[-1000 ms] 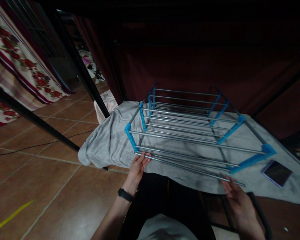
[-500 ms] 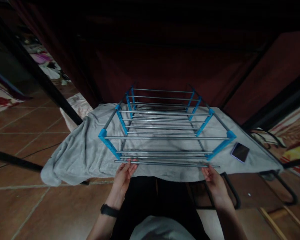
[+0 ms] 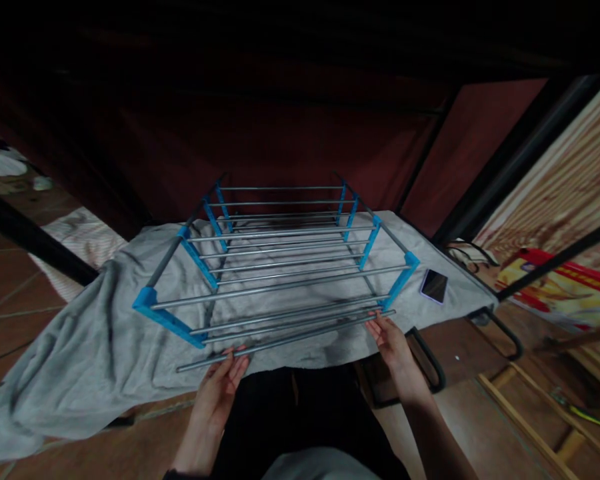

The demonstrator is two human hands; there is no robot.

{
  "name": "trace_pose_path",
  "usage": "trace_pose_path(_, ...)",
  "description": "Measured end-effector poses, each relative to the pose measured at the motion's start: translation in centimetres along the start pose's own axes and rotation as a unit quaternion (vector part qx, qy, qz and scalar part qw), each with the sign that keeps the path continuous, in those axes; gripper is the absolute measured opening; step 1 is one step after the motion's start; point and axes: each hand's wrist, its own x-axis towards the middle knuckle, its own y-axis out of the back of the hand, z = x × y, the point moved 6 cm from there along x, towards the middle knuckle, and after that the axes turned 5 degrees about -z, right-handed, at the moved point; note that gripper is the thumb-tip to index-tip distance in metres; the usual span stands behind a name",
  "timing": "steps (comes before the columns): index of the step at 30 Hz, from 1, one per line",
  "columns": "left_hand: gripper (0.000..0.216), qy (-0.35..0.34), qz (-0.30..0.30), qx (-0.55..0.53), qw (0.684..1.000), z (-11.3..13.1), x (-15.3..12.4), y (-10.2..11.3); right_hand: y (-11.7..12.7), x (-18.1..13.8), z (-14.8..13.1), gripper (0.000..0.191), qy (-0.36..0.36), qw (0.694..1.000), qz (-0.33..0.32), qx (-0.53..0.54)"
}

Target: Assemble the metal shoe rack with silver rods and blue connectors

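A loose grey metal rod (image 3: 290,341) runs along the near side of a rack (image 3: 285,289) made of metal tubes and blue plastic joints. Near the rod's left end, my left hand (image 3: 221,385) has it between thumb and fingers. The fingertips of my right hand (image 3: 391,341) close on the same rod near its right end, beside the front right blue joint (image 3: 399,283). The rack rests on a grey blanket (image 3: 125,333), its front bars just beyond the rod.
A phone (image 3: 434,286) lies on the blanket to the right of the rack. Dark red panels (image 3: 280,140) rise behind. Black metal tubing (image 3: 430,363) and a wooden frame (image 3: 525,417) are at the lower right, near a red and yellow package (image 3: 560,287).
My view has turned to the right, so the rack and blanket appear farther left and slanted. Both hands stay on the rod, which remains along the rack's front.
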Motion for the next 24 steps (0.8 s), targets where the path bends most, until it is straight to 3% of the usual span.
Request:
trace_pose_path(7, 0.016, 0.027, -0.018, 0.004, 0.999, -0.9, -0.1, -0.2, -1.4, 0.0, -0.2, 0.021, 0.008, 0.999, -0.037, 0.008)
trace_pose_path(24, 0.015, 0.033, -0.062, -0.012, 0.997, -2.3, -2.2, -4.6, -2.8, -0.1, 0.4, 0.026, -0.002, 0.999, -0.042, 0.02)
